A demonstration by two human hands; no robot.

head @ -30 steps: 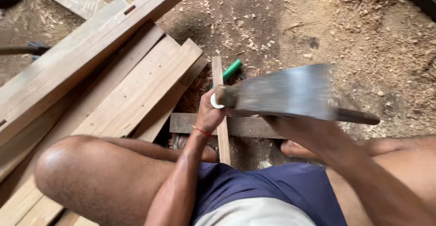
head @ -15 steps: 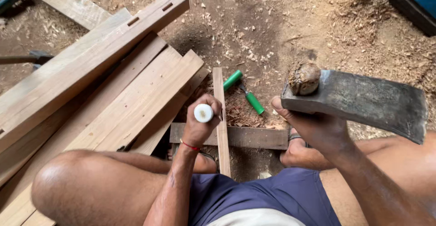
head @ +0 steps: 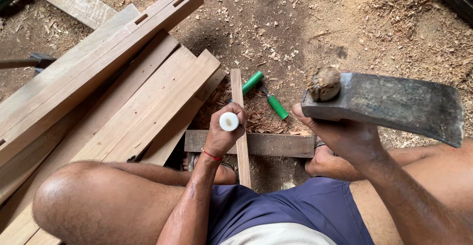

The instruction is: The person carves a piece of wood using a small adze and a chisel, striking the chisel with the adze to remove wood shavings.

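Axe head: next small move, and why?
Probably bring the axe head in the right hand down flat onto the white chisel butt. The left hand holds that chisel upright on the narrow strip, and the axe is raised beside it.

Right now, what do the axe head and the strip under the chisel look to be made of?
The axe head looks like dull grey steel, unpolished and blotchy, seemingly on a wooden handle whose worn end shows in its eye. The narrow strip is bare, unfinished pale brown wood with visible grain. The chisel handle in the left hand has a smooth white butt, probably plastic.
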